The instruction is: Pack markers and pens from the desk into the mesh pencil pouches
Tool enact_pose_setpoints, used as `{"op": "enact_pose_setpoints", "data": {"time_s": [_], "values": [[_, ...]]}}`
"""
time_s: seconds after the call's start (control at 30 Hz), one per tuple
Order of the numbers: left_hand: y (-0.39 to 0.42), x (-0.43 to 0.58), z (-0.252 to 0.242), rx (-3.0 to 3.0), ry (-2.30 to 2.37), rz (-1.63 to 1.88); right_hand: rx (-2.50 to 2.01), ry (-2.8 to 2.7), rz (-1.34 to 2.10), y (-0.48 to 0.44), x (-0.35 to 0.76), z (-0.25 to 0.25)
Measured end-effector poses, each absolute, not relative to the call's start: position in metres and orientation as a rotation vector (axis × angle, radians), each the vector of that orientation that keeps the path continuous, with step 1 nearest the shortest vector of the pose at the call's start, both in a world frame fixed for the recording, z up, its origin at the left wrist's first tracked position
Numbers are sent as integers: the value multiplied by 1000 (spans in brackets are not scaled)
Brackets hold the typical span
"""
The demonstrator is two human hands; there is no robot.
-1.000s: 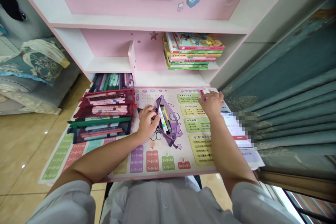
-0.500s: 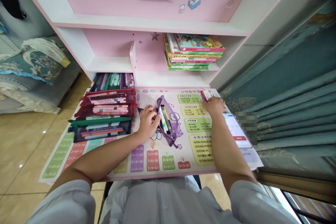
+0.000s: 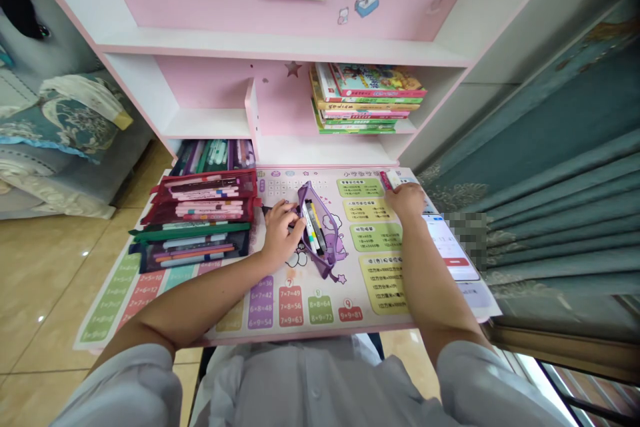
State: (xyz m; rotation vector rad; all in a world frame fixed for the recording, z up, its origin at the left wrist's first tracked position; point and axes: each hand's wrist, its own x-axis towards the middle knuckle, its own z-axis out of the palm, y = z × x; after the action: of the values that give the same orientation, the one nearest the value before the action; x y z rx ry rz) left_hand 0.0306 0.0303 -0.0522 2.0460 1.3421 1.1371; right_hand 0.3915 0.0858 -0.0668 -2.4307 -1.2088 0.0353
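Note:
An open purple zip pencil pouch [image 3: 325, 237] lies on the desk mat, with pens showing yellow, white and black inside it. My left hand [image 3: 283, 232] grips the pouch's near edge. Farther right, my right hand [image 3: 407, 201] rests on the printed multiplication desk mat [image 3: 345, 290], pinching a small pink-and-white item [image 3: 389, 180] at its fingertips. The item is partly hidden, so its exact kind is unclear.
Several stacked mesh pencil cases full of pens [image 3: 197, 217] lie left of the pouch. Pens stand behind them under a pink-and-white shelf unit [image 3: 280, 47] holding books [image 3: 367, 99]. A phone-like screen [image 3: 447, 247] lies at the mat's right. Teal curtains [image 3: 560, 227] hang alongside.
My right hand's fingers have drawn in around the small pink-and-white item, and the hand sits slightly lower on the mat. My left hand and the pouch have barely moved.

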Motion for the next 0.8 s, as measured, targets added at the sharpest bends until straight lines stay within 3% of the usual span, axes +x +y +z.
{"op": "enact_pose_setpoints", "data": {"time_s": [0.3,0.53,0.8], "values": [[30,31,-52,2042,1343,1151,-2066,-1286,-94,69,337,-30],[29,30,-51,2042,1338,1152,-1686,-1579,256,34,265,6],[30,31,-51,2043,1339,1145,-1574,-1871,514,7,232,23]]}}
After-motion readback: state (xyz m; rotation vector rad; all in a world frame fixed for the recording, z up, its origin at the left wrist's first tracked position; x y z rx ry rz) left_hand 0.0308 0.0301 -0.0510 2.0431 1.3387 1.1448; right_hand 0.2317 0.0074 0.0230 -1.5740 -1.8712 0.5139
